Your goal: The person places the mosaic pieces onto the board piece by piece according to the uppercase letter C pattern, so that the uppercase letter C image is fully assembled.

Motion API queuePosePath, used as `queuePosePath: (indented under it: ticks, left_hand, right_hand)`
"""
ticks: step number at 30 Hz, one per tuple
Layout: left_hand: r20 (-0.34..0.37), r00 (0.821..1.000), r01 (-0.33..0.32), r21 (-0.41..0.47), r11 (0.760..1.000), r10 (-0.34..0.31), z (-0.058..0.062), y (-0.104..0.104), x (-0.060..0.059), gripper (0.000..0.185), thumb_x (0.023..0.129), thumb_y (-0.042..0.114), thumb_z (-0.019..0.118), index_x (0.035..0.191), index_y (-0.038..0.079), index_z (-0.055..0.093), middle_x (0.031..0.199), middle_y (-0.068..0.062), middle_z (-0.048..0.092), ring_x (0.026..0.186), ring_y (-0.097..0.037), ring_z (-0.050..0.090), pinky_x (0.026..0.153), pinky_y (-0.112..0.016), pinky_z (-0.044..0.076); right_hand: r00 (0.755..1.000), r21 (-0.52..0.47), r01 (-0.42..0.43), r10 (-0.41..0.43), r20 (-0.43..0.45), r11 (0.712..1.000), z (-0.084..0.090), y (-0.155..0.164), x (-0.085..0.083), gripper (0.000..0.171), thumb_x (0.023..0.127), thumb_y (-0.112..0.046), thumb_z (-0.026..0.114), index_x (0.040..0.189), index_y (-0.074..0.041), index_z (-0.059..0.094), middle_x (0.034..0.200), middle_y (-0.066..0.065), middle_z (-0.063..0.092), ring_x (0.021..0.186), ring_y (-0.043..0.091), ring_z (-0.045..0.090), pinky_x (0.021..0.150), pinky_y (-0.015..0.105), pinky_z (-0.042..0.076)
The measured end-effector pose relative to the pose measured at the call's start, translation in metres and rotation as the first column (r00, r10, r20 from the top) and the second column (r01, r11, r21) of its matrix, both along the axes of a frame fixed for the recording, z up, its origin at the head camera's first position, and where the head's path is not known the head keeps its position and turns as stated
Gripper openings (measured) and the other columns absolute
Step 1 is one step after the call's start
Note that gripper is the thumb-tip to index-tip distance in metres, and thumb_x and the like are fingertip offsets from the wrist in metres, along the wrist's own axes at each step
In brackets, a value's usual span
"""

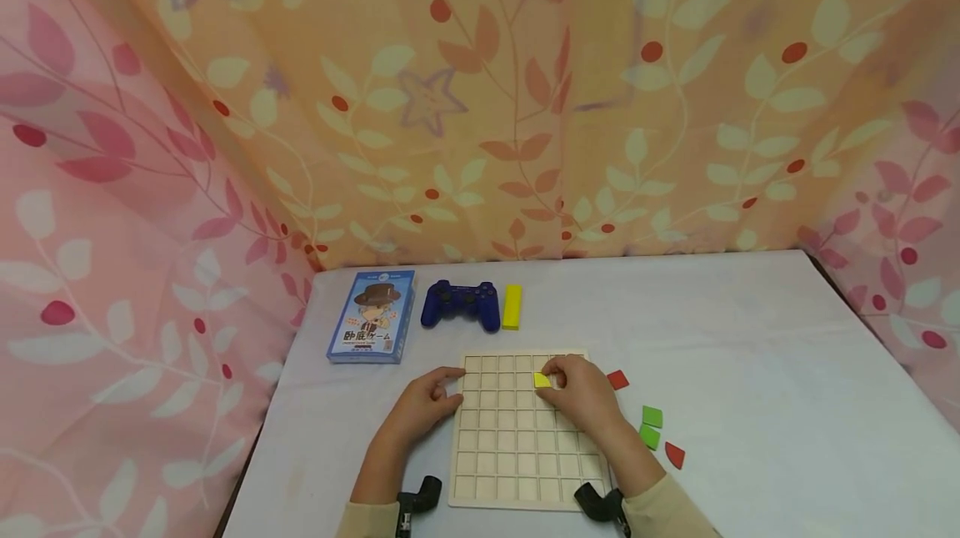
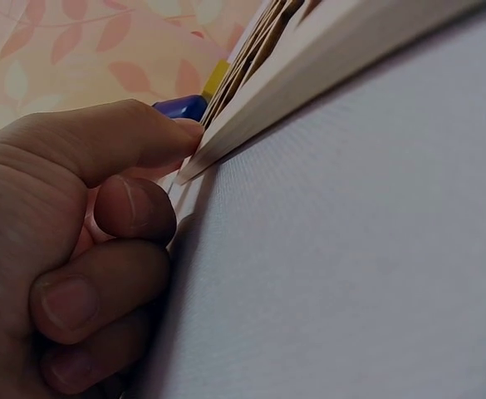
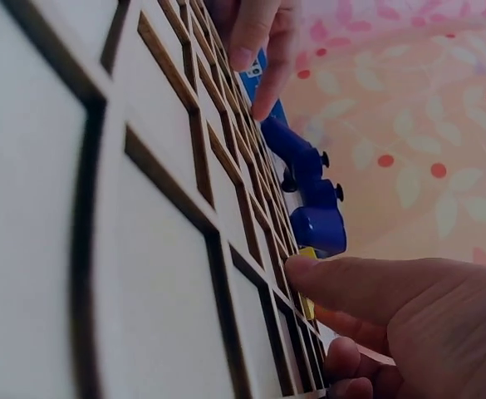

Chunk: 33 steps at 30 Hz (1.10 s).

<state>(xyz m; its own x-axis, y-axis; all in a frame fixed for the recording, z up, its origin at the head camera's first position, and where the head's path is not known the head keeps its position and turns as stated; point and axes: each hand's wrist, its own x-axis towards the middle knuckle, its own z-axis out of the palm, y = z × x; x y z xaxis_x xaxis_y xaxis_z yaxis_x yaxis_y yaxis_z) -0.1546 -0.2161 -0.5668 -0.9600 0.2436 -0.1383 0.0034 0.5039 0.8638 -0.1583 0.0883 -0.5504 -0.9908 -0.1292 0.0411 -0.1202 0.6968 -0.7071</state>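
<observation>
From the head view I see my right hand (image 1: 581, 392) lying on the upper right part of the pale wooden grid board (image 1: 517, 455), its fingertips bent down onto a small yellow square tile (image 1: 542, 380) that sits in a cell in the board's 2nd row. In the right wrist view the forefinger (image 3: 342, 278) stretches out over the grid with its tip touching the yellow tile (image 3: 307, 306); I cannot tell whether the thumb pinches it from the other side.

My left hand (image 1: 427, 404) is at the board's upper left corner. The left wrist view shows its fingers (image 2: 135, 208) curled, the thumb on top of the board's edge (image 2: 309, 75) and the knuckles against the side, so the hand grips that corner.

The board lies flat on the white table (image 1: 750, 338), near its front edge. On the table just right of the board are 4 loose tiles: a red tile (image 1: 617, 379) close to my right hand, 2 green tiles (image 1: 651, 425) touching one another, and another red tile (image 1: 675, 455) below them.

Behind the board, in a row, lie a blue card game box (image 1: 372, 316) with a cartoon figure in a hat, a dark blue game controller (image 1: 461, 304), and a yellow rectangular block (image 1: 512, 306) just beside the controller. Floral cloth (image 1: 480, 104) in orange and pink hangs around the table.
</observation>
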Motion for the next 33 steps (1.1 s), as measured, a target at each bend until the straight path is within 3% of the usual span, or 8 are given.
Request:
queuePosePath:
  ticks: [7,13,21,28,33]
  left_hand:
    - [-0.003,1.000,-0.011,-0.016,1.000,0.011,0.000,0.001,0.000,0.042,0.096,0.022,0.074,0.136,0.016,0.066,0.055,0.006,0.047,0.044,-0.009,0.039,0.046,-0.025,0.033]
    - [-0.003,1.000,-0.014,-0.007,1.000,0.014,-0.001,0.001,0.000,0.042,0.095,0.021,0.074,0.136,0.015,0.067,0.055,0.006,0.046,0.044,-0.009,0.039,0.046,-0.025,0.033]
    - [0.011,1.000,-0.017,0.003,1.000,0.017,-0.004,0.002,0.002,0.043,0.095,0.021,0.075,0.136,0.015,0.066,0.056,0.006,0.047,0.045,-0.008,0.039,0.047,-0.024,0.033]
    - [-0.013,1.000,-0.021,-0.021,1.000,0.021,-0.004,0.001,0.000,0.041,0.095,0.021,0.075,0.135,0.016,0.068,0.055,0.007,0.046,0.045,-0.007,0.038,0.047,-0.025,0.033]
    - [-0.016,1.000,-0.024,-0.035,0.999,0.024,-0.002,0.000,-0.002,0.041,0.094,0.023,0.076,0.134,0.018,0.068,0.055,0.007,0.045,0.045,-0.007,0.038,0.048,-0.025,0.034]
  right_hand:
    - [0.998,0.044,0.009,-0.006,-0.055,0.999,-0.002,-0.002,-0.001,0.013,0.084,-0.025,0.085,0.093,-0.021,0.076,0.072,-0.007,0.049,0.067,0.012,0.047,0.060,0.032,0.040]
    - [0.999,0.042,-0.013,0.015,-0.036,0.999,0.000,-0.002,-0.001,0.015,0.084,-0.024,0.085,0.096,-0.019,0.078,0.074,-0.006,0.049,0.068,0.013,0.045,0.062,0.033,0.040]
    - [1.000,-0.145,-0.025,0.026,0.004,0.989,0.026,0.019,0.001,0.018,0.089,-0.021,0.082,0.105,-0.013,0.078,0.075,-0.001,0.047,0.067,0.015,0.042,0.063,0.031,0.038]
    - [0.997,-0.126,-0.040,0.030,-0.076,0.991,0.045,0.044,-0.003,0.017,0.091,-0.016,0.079,0.107,-0.009,0.077,0.076,-0.002,0.046,0.070,0.015,0.044,0.063,0.030,0.038]
    - [1.000,-0.114,0.007,-0.010,-0.029,0.993,0.053,0.063,-0.005,0.019,0.092,-0.015,0.078,0.110,-0.009,0.076,0.077,0.001,0.047,0.071,0.018,0.046,0.062,0.030,0.038]
